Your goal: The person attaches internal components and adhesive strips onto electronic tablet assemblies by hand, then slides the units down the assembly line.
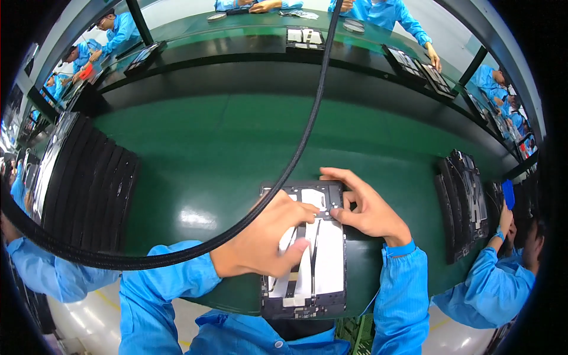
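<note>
An opened tablet lies on the green table in front of me, its black frame, white battery panels, dark flex strips and small circuit parts exposed. My left hand reaches across its left half, thumb stretched apart from the fingers. Its fingertips point at the upper middle of the tablet; whether they touch is unclear. At the upper right corner, my right hand grips the edge, thumb resting on the frame and index finger stretched past the top. A black braided cable arcs through the view and crosses in front of my left hand.
A tall stack of black trays stands at the left, and a smaller stack at the right. Beyond the green table, a raised dark shelf carries more opened devices. Several co-workers in blue work around; one holds a blue object.
</note>
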The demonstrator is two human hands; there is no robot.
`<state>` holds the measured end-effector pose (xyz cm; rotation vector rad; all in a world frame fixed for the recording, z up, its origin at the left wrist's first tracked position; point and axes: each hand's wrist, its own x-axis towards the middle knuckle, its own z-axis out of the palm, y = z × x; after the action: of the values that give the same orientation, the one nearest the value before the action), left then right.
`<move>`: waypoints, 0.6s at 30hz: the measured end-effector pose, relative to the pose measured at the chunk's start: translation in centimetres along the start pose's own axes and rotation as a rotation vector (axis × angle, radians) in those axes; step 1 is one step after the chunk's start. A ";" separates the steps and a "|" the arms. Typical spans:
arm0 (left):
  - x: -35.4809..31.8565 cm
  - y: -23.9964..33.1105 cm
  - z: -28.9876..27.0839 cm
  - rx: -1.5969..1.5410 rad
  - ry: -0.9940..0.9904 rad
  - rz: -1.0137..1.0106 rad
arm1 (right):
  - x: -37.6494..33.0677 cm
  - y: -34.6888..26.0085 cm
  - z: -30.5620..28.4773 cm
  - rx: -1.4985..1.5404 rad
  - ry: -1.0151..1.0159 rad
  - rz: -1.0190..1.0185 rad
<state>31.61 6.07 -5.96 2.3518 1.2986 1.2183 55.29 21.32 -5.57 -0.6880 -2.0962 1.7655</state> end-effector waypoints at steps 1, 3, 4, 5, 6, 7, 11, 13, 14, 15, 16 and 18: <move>-0.9 -0.5 -0.8 -0.006 0.098 -0.006 | 0.1 -0.1 0.5 0.008 0.061 -0.021; -3.1 -1.0 -2.1 -0.015 0.210 -0.040 | -0.6 -0.7 1.3 -0.130 0.282 -0.068; -4.2 -0.8 -2.9 0.022 0.191 -0.013 | -0.8 -1.6 2.0 -0.135 0.274 -0.070; -5.5 -0.8 -3.7 0.083 0.127 0.039 | -0.7 -2.6 2.8 -0.437 0.321 -0.306; -6.6 -0.7 -4.2 0.144 0.063 0.089 | -0.8 -3.7 3.8 -0.736 0.359 -0.546; -7.2 -0.5 -4.4 0.143 0.072 0.086 | -1.2 -4.9 5.7 -0.687 0.257 -0.527; -8.4 0.2 -4.3 0.137 -0.015 0.324 | -1.4 -5.5 10.0 -0.759 -0.056 -0.449; -8.7 0.0 -4.1 0.159 -0.036 0.377 | -1.1 -5.0 10.1 -0.735 -0.069 -0.432; -8.6 0.0 -4.1 0.155 -0.027 0.372 | -1.0 -4.9 10.0 -0.710 -0.078 -0.422; -8.4 -0.1 -4.3 0.142 -0.042 0.376 | -0.9 -4.9 10.1 -0.736 -0.057 -0.435; -8.3 0.0 -4.6 0.137 -0.060 0.376 | -0.8 -4.8 10.2 -0.736 -0.068 -0.437; -8.1 0.1 -4.7 0.120 -0.076 0.358 | -0.7 -4.4 10.4 -0.739 -0.069 -0.447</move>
<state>26.00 -1.26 -7.51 2.7767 0.9790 1.1516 49.69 11.80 -3.14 -0.2716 -2.6865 0.7735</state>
